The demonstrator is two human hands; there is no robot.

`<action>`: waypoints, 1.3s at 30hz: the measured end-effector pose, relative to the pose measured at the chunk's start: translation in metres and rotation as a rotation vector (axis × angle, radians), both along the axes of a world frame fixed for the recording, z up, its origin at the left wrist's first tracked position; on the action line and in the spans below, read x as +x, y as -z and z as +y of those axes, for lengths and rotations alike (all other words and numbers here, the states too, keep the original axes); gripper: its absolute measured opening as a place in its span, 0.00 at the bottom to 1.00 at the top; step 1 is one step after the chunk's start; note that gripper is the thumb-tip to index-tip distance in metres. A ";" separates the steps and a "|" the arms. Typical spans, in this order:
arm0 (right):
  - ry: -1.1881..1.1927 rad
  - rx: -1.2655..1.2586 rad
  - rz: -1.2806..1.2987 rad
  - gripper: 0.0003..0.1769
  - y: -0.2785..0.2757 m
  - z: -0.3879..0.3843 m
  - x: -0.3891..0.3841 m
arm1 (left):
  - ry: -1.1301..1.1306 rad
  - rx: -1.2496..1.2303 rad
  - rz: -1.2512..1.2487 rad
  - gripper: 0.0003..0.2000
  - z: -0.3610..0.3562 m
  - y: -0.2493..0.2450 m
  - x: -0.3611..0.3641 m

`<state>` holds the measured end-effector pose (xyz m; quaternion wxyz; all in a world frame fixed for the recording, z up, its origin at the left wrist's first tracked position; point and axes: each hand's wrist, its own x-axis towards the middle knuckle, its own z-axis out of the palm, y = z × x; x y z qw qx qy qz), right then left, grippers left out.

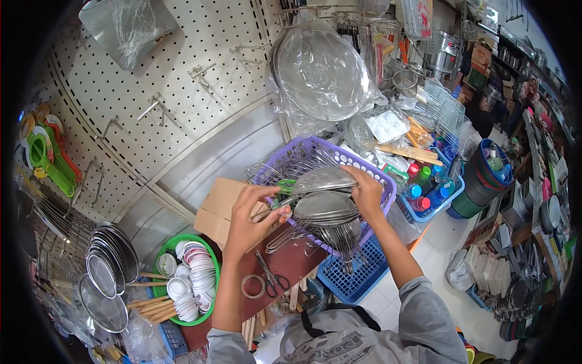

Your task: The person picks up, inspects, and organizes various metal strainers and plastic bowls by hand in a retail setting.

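Observation:
A round wire-mesh strainer [322, 179] is held tilted above the purple basket [388, 193]. My right hand [365, 193] grips its rim at the right side. On the left, my left hand [253, 217] is closed with thumb and fingers around the thin metal handle area; the exact hold is partly hidden. Just below lies a stack of similar mesh strainers [327, 209], their wire handles pointing toward me. Behind, wire whisk-like tools [303, 159] fill the basket's far part, with a green-handled piece [285, 184] near my left fingers.
Scissors [271, 276] and a tape roll [253, 286] lie on the red-brown table. A green basin [215, 255] of small white bowls stands left, beside a cardboard box [219, 203]. A blue crate [354, 276] sits in front; colourful-capped bottles [424, 182] stand right. Pegboard rises behind.

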<state>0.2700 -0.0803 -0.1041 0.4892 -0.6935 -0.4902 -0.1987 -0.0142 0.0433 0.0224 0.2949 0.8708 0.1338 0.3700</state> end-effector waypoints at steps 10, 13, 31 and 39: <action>-0.012 -0.020 -0.292 0.12 -0.104 -0.016 0.032 | 0.076 -0.840 -0.204 0.11 0.038 0.070 -0.006; -0.050 -0.198 -0.372 0.11 -0.133 -0.010 0.032 | 0.146 -1.047 -0.404 0.13 0.045 0.076 -0.004; -0.717 -0.691 0.783 0.31 -0.083 0.013 -0.005 | 0.247 -1.182 -0.024 0.34 0.006 0.040 -0.034; -0.994 -0.757 1.062 0.43 -0.131 -0.023 -0.075 | 0.068 -1.061 0.027 0.30 0.032 0.032 -0.089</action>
